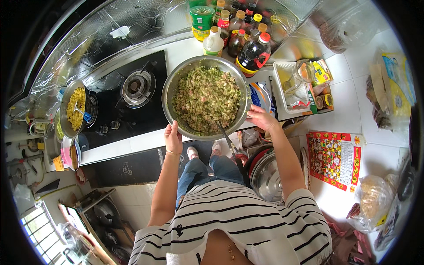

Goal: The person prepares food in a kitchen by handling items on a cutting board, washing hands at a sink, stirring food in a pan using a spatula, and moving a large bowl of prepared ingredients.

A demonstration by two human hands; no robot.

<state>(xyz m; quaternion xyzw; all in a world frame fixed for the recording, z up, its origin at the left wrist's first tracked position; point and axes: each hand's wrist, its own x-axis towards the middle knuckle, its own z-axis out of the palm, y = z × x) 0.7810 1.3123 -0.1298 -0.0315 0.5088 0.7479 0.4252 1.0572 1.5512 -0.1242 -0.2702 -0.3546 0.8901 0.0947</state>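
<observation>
A wide stainless steel bowl (168, 116) is held up between my two hands in front of the counter. It is filled with a chopped mix (207, 96) of minced meat and green vegetable. My left hand (173, 140) grips the near left rim, thumb on top. On the right rim, my right hand (262, 118) has hold of the bowl, its fingers partly hidden. A dark-handled utensil (228, 140) stands in the mix and leans out over the near rim towards me; its lower end is buried.
A black gas hob (109, 129) lies to the left, with a pan (75, 131) of yellow food and a spatula (84, 114) in it. Several sauce bottles (237, 43) crowd the back. At right sits a white plastic basket (280, 92). A lidded steel pot (268, 175) stands low beside me.
</observation>
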